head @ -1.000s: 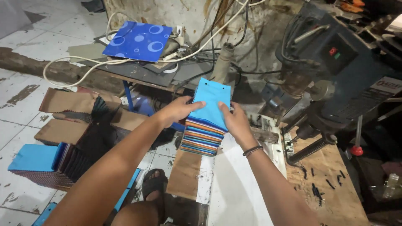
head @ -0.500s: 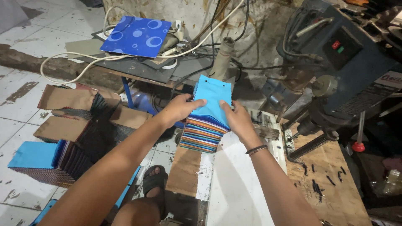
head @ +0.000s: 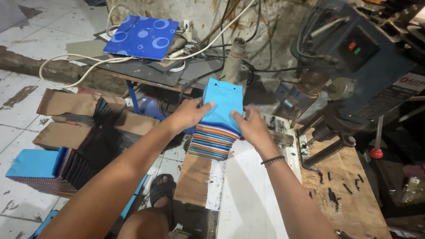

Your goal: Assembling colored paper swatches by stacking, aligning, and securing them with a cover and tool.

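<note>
- Nearest to the camera is the person's knee and a foot in a dark sandal [head: 163, 191] on the tiled floor, beside a brown cardboard piece [head: 193, 178].
- The white worktop [head: 248, 194] lies on the right — small black screws [head: 331, 194] are scattered on the wooden board beside it.
- The left hand [head: 189, 114] and the right hand [head: 251, 126] both hold the stack of fabric swatches [head: 217, 132] above the worktop's far edge; fingers are pressed on its two sides, thumbs on the blue top sheet.
- On the left floor lie other swatch stacks [head: 40, 166].
- Farther right stands a drill press [head: 354, 66] — dark blue.
- Farthest is a blue board with circles [head: 141, 37] on a low table.
</note>
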